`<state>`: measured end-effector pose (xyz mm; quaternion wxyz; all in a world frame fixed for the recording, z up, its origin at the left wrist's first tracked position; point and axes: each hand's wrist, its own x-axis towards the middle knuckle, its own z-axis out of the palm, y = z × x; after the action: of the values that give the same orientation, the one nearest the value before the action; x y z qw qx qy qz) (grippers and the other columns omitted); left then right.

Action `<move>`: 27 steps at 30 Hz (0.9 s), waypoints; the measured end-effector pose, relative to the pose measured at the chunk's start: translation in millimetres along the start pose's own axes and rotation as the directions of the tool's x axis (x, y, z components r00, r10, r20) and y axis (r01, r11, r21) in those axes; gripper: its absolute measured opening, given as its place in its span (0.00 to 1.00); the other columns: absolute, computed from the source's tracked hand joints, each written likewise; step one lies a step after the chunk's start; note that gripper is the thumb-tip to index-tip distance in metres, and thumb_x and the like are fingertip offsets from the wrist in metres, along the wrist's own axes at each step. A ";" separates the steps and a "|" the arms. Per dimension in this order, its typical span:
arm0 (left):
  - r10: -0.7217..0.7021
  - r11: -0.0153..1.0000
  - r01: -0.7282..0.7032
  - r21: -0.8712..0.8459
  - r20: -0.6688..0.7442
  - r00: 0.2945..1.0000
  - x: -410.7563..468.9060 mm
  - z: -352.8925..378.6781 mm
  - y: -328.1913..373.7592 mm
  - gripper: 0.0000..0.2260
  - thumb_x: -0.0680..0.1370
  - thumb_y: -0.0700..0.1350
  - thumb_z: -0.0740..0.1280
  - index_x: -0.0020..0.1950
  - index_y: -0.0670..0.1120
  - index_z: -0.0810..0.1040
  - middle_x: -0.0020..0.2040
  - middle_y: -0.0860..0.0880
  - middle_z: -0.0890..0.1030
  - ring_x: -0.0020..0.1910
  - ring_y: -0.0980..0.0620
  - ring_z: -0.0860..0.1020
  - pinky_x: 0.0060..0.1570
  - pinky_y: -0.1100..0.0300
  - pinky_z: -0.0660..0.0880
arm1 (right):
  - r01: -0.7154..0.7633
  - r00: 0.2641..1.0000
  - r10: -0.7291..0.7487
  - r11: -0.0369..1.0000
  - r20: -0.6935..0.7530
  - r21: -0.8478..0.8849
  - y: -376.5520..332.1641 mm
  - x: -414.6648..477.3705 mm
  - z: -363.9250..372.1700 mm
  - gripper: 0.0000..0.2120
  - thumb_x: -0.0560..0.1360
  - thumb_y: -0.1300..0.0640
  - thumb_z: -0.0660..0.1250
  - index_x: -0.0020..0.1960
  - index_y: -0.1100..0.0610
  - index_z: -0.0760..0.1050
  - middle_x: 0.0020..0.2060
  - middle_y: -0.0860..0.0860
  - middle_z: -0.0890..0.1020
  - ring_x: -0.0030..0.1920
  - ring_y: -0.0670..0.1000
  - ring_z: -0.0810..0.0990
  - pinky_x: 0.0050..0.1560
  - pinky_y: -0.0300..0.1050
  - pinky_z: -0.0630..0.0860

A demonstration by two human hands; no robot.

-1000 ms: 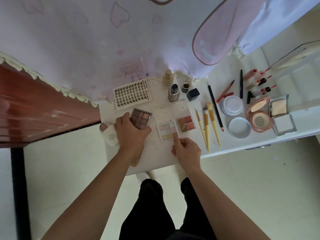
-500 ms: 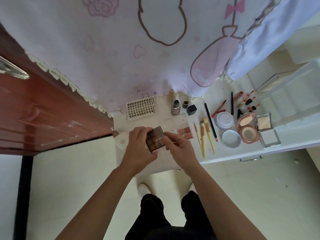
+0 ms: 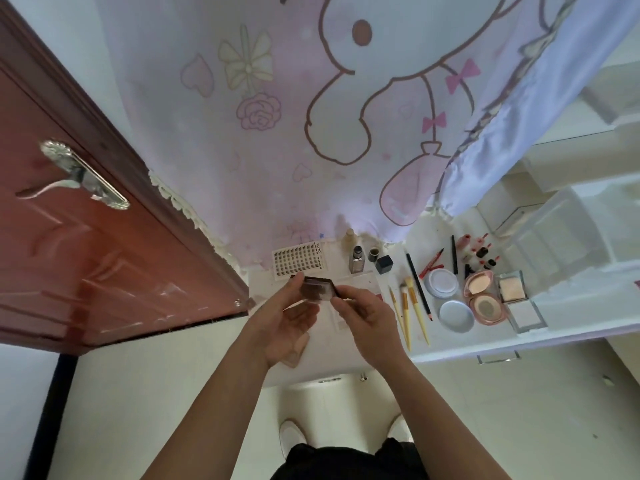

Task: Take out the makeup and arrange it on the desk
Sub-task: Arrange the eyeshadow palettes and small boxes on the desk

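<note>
I hold a small brown eyeshadow palette (image 3: 318, 288) in the air above the left part of the white desk (image 3: 460, 342). My left hand (image 3: 284, 323) grips its left side, thumb on top. My right hand (image 3: 363, 318) pinches its right edge. Under my hands lies an open palette with pink pans (image 3: 367, 289), mostly hidden. A white false-lash tray (image 3: 299, 259) lies just behind. Laid out to the right are yellow-handled brushes (image 3: 408, 311), pencils (image 3: 418, 284), two round white jars (image 3: 455, 315), a pink open compact (image 3: 483, 299) and a square powder case (image 3: 517, 299).
A brown wooden door (image 3: 86, 258) with a metal handle (image 3: 83, 176) stands open at the left, close to the desk. A pink cartoon curtain (image 3: 311, 116) hangs behind the desk. Small bottles (image 3: 356, 259), a black cube (image 3: 384, 264) and lipsticks (image 3: 479, 252) stand at the back.
My left hand lifted the brown palette off the desk, and my right hand left the pastel palette and took its right edge. The view tilted upward.
</note>
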<state>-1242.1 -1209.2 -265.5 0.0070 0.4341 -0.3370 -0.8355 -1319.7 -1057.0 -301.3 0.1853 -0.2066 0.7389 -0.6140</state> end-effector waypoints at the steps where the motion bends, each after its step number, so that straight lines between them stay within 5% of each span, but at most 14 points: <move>1: 0.034 0.999 -0.034 0.004 0.013 0.999 -0.4 0.7 -0.1 0.22 0.72 0.51 0.75 0.61 0.40 0.80 0.52 0.42 0.80 0.46 0.48 0.78 0.58 0.53 0.76 | -0.017 1.000 0.016 0.999 0.022 0.029 -3.3 -1.0 -2.3 0.14 0.76 0.61 0.73 0.52 0.41 0.81 0.45 0.39 0.86 0.46 0.43 0.85 0.48 0.34 0.77; 5: 0.122 0.988 -0.127 0.086 0.055 0.991 -0.5 -3.2 -0.7 0.25 0.66 0.48 0.78 0.60 0.38 0.81 0.51 0.42 0.81 0.50 0.48 0.78 0.61 0.53 0.77 | -0.194 0.976 0.165 0.956 0.144 0.220 -15.3 -4.2 -13.1 0.08 0.77 0.55 0.72 0.55 0.52 0.83 0.46 0.46 0.87 0.49 0.45 0.84 0.48 0.38 0.79; 12: 0.186 0.953 -0.218 0.209 0.162 0.969 -4.9 -2.5 -5.3 0.15 0.68 0.44 0.76 0.52 0.39 0.84 0.48 0.45 0.83 0.53 0.49 0.79 0.66 0.52 0.73 | -0.256 0.940 0.222 0.961 0.259 0.107 -14.0 3.6 -21.1 0.15 0.77 0.49 0.71 0.61 0.53 0.82 0.50 0.47 0.87 0.52 0.48 0.85 0.51 0.43 0.81; 17: 0.186 0.956 -0.219 0.193 0.176 0.967 1.2 -8.9 -1.6 0.21 0.71 0.41 0.75 0.59 0.31 0.78 0.52 0.40 0.82 0.54 0.45 0.80 0.65 0.49 0.75 | -0.051 0.916 0.107 0.987 0.386 -0.153 -16.1 3.9 -18.4 0.19 0.80 0.36 0.58 0.68 0.36 0.74 0.56 0.40 0.84 0.57 0.39 0.81 0.59 0.40 0.78; 22: 0.201 0.952 -0.237 0.193 0.189 0.961 3.2 -11.2 2.8 0.21 0.70 0.39 0.75 0.59 0.30 0.78 0.51 0.40 0.83 0.54 0.44 0.80 0.61 0.52 0.77 | 0.015 0.901 0.080 0.976 0.426 -0.215 -17.5 5.9 -16.2 0.15 0.77 0.27 0.50 0.61 0.21 0.68 0.50 0.50 0.86 0.49 0.48 0.83 0.56 0.51 0.80; 24: 0.201 0.953 -0.234 0.190 0.180 0.963 4.4 -13.9 3.3 0.21 0.70 0.39 0.75 0.60 0.30 0.78 0.53 0.38 0.83 0.56 0.42 0.79 0.60 0.52 0.78 | -0.001 0.896 0.093 0.978 0.434 -0.207 -18.6 6.1 -15.2 0.18 0.78 0.30 0.51 0.63 0.27 0.72 0.51 0.47 0.86 0.50 0.45 0.82 0.57 0.49 0.80; 27: 0.195 0.961 -0.223 0.164 0.171 0.966 4.6 -17.9 3.4 0.23 0.70 0.39 0.76 0.62 0.33 0.78 0.61 0.34 0.80 0.61 0.38 0.79 0.61 0.52 0.78 | -0.118 0.914 0.168 0.981 0.370 -0.153 -18.0 8.8 -18.1 0.22 0.83 0.40 0.53 0.60 0.49 0.82 0.48 0.49 0.86 0.49 0.45 0.83 0.57 0.55 0.80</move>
<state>-1232.9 -1223.2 -274.0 0.0296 0.3293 -0.4555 -0.8266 -1335.2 -1049.5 -280.6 0.3563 -0.2788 0.7394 -0.4986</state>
